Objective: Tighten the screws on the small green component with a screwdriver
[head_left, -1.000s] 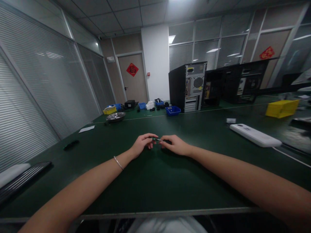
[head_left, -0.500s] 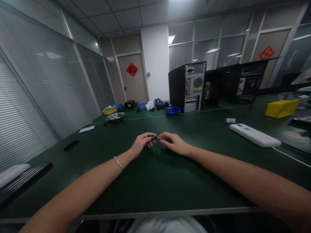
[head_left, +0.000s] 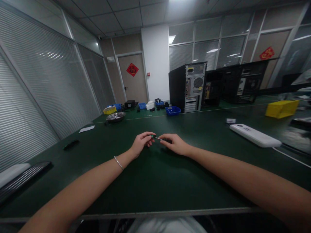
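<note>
Over the green table, my left hand (head_left: 141, 142) pinches a small green-and-black part (head_left: 153, 137) between thumb and fingers; its exact kind is too small to make out. My right hand (head_left: 177, 144) is closed around the dark handle of a screwdriver (head_left: 159, 138). The thin metal shaft points left, and its tip meets or nearly meets the small part. Fingers cover much of the handle and some of the part.
A white power strip-like box (head_left: 255, 135) with a cable lies to the right, near a yellow bin (head_left: 282, 108). Computer cases (head_left: 188, 87), a blue tray (head_left: 173, 111) and a metal dish (head_left: 116, 117) stand farther back. A keyboard (head_left: 25, 178) is at left.
My right hand's fingers have shifted slightly on the screwdriver, and more of its dark handle shows. My left hand stays almost still, with the small part tilted a little.
</note>
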A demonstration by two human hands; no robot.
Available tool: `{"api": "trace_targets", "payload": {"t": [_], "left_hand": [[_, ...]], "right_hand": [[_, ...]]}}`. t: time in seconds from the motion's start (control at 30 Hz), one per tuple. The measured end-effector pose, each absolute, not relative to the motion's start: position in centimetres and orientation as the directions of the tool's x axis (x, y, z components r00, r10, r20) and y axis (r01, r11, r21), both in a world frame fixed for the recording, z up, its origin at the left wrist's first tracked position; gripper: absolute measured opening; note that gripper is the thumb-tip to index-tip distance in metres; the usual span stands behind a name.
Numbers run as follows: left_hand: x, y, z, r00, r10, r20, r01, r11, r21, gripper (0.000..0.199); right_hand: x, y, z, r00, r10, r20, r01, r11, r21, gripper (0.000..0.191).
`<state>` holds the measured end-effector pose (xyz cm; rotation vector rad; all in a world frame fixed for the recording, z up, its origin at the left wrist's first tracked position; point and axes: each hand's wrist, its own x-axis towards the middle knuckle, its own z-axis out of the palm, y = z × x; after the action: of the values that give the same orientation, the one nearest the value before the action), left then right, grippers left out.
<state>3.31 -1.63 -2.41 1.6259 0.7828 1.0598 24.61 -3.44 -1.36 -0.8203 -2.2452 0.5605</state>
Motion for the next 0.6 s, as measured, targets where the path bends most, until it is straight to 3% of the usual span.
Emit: {"api": "trace_targets", "payload": {"t": [0.6], "left_hand": [[3.43, -1.85, -2.34, 0.431, 0.864, 0.26, 0.023, -0.298, 0.954, 0.032]], "right_hand": [[24.65, -3.69, -1.05, -0.582, 0.708, 0.4, 0.45, 0.691, -0.566, 0.028]]}}
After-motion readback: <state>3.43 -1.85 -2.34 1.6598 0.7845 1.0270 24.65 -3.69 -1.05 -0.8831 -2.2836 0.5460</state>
